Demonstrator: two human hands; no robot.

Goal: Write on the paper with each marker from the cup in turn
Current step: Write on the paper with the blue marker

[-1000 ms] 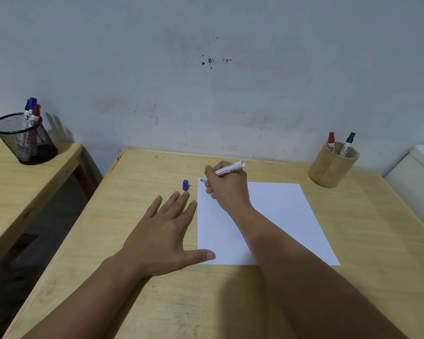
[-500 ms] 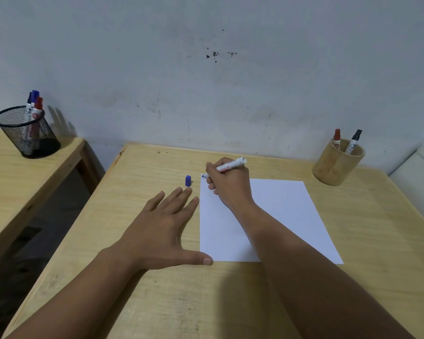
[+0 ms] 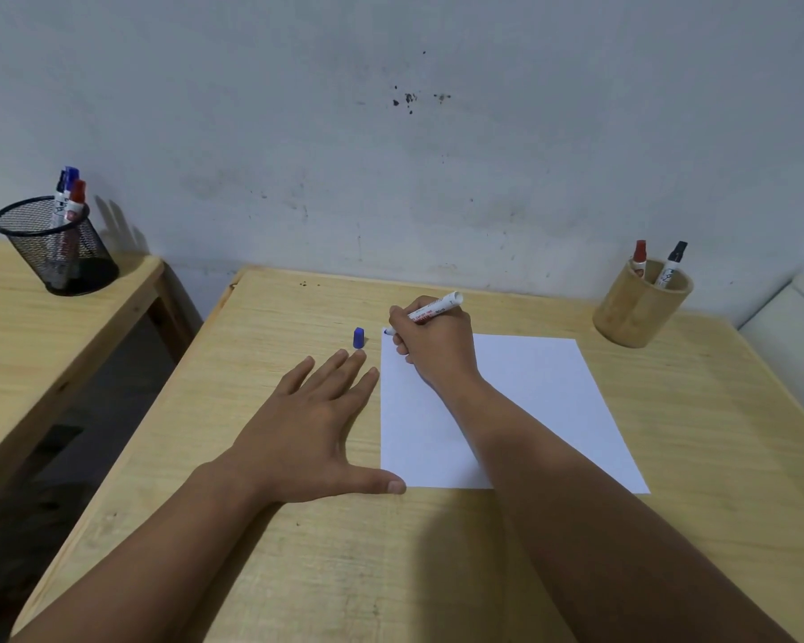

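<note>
My paper (image 3: 521, 406) lies flat on the table (image 3: 298, 573), thin and prone to sliding. Left hand (image 3: 307, 433) is splayed beside it, empty. Right hand (image 3: 435, 345) pinches the light, rigid marker (image 3: 430, 312) low on its barrel; the tip seems to touch the far-left corner. Its cap (image 3: 358, 338) stands nearby.

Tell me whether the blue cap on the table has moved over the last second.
No. The blue cap stands at the same spot, just left of the paper's far-left corner and just beyond the left hand's fingers; only the camera shifted.

wall (image 3: 391, 155) – grey, stained w/ dark specks | 2 wood desks (image 3: 298, 573) – gap btwn | dim floor (image 3: 29, 526)
</note>
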